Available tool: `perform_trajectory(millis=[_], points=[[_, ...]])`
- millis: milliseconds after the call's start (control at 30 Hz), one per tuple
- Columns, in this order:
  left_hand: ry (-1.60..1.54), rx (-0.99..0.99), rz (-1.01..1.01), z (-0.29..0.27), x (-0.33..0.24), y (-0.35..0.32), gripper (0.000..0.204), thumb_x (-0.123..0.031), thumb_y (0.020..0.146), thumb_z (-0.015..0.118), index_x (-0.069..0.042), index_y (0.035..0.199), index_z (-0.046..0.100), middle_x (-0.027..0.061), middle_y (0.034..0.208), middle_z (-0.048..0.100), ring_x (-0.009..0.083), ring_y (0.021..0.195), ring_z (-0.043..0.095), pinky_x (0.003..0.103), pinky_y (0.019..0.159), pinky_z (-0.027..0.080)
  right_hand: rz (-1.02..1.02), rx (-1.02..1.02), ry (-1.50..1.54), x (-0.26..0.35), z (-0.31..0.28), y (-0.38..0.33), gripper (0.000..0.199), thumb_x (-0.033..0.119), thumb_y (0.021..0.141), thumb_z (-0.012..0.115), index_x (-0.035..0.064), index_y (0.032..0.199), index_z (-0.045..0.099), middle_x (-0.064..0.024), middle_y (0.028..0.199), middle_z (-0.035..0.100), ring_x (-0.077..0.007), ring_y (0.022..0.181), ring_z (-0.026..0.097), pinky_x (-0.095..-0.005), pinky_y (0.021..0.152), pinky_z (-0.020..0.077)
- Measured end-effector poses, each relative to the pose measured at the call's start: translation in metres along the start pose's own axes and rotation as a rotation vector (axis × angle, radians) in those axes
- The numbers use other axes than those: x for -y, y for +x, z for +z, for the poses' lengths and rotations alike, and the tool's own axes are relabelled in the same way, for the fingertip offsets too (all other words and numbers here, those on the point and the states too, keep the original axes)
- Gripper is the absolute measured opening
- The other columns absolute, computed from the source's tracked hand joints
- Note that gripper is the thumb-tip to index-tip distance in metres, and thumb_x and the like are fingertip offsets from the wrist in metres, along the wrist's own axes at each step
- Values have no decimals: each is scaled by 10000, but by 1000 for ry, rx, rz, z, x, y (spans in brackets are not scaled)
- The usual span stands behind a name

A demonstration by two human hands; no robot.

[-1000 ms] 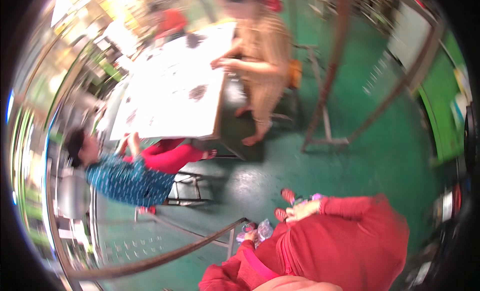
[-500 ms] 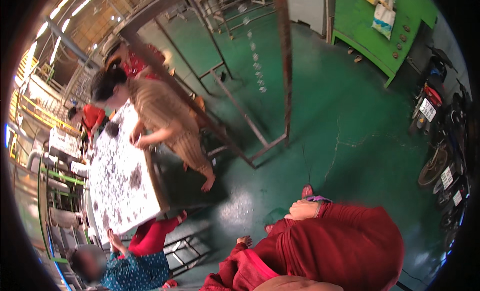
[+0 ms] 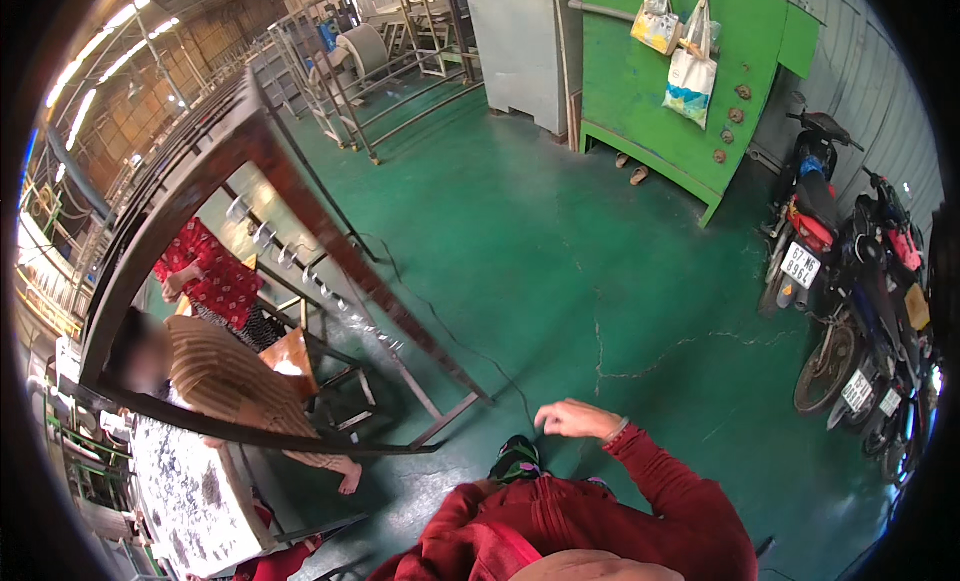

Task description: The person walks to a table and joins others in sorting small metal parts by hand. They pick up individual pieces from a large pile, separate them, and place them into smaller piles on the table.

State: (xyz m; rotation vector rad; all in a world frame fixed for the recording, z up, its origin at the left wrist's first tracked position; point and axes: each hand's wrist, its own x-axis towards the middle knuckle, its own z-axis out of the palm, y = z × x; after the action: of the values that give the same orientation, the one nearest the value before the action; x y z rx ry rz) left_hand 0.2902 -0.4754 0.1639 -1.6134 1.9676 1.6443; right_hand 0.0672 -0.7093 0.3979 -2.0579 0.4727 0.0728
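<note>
Right hand (image 3: 580, 419) now further out, can't tell either grip; metal frame (image 3: 288, 184), left, partly blocks co-worker (image 3: 222, 366); motorbikes (image 3: 815, 209) right

Right hand (image 3: 580, 419) over green floor (image 3: 490, 251), near metal frame (image 3: 298, 193)

Dk-brn steel frame, rect., worn finish (image 3: 330, 229): upright on grn flr (image 3: 680, 281), person's L front; lower crossbar nr flr. Thin blk cable (image 3: 462, 343): loose, curved on flr, alongside frame; nr end runs twd R hand (image 3: 578, 419), contact unclear.
</note>
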Motion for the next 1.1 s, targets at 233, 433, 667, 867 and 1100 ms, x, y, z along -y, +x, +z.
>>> perform_trajectory(millis=[233, 433, 667, 867, 1100], points=[[-93, 135, 0, -242, -15, 181, 346, -373, 842, 561, -57, 699, 566, 94, 643, 591, 216, 524, 593, 402, 478, 499, 475, -88, -407, -77, -140, 18, 528, 248, 739, 700, 192, 1234, 527, -80, 1326, 451, -386, 1319, 246, -677, 960, 235], [409, -68, 63, -427, -66, 369, 333, -263, 765, 590, -85, 1042, 634, 154, 869, 678, 318, 759, 652, 425, 666, 517, 895, -25, -231, -170, -203, -11, 810, 440, 600, 777, 267, 1327, 466, -58, 1386, 414, -425, 1344, 191, -710, 1018, 125], [41, -47, -46, -633, -93, 410, 883, -201, 721, 709, -208, 1440, 196, 240, 1125, 551, 322, 700, 619, 451, 646, 556, 971, -12, 191, -365, -153, -9, 830, 599, 615, 682, 202, 1320, 493, -100, 1385, 441, -332, 1316, 337, -532, 1085, 222], [-594, -185, -475, -790, 27, 333, 940, -272, 631, 810, -345, 1397, 270, 232, 1307, 408, 295, 823, 608, 485, 728, 551, 999, -127, 40, -425, -431, 140, 633, 509, 672, 660, 121, 1169, 613, -140, 1251, 554, -341, 1251, 419, -444, 1036, 344], [-472, -399, -924, -731, 194, 309, 828, -237, 436, 898, -150, 1201, 592, 92, 1122, 639, 206, 1044, 607, 336, 897, 503, 327, -638, -644, -350, -853, 424, 298, 151, 716, 654, 26, 986, 663, -236, 929, 634, -398, 904, 597, -462, 823, 475]])
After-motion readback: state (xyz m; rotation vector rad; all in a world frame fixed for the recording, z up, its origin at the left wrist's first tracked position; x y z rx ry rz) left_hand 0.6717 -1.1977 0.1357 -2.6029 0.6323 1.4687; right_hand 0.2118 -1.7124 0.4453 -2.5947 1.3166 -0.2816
